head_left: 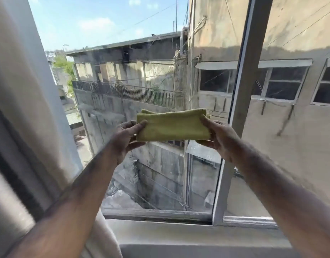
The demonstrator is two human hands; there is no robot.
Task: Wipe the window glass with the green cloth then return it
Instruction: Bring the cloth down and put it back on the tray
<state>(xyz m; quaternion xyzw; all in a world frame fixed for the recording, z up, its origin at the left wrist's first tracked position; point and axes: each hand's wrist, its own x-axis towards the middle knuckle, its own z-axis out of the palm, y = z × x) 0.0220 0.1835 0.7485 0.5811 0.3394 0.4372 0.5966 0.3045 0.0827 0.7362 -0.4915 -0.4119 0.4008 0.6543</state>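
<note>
Bare forearms reach forward from the bottom corners. Left hand [126, 138] pinches the left end of the folded green cloth [172, 125], thumb on top; right hand [219, 136] grips the right end likewise. Cloth held flat between them, in front of the window glass [160, 174]; contact with the glass cannot be told. Curtain [30, 108] hangs left, white frame post [240, 101] right. Weathered concrete buildings [134, 75] beyond.

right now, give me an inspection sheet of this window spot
surface: sill bare and grey
job's things: folded green cloth held up in front of the glass
clutter: nothing seen
hands: left hand and right hand each pinch one end of the cloth
cables: only wires outside, across the buildings
surroundings: curtain at left, white frame right of centre, concrete buildings beyond
</note>
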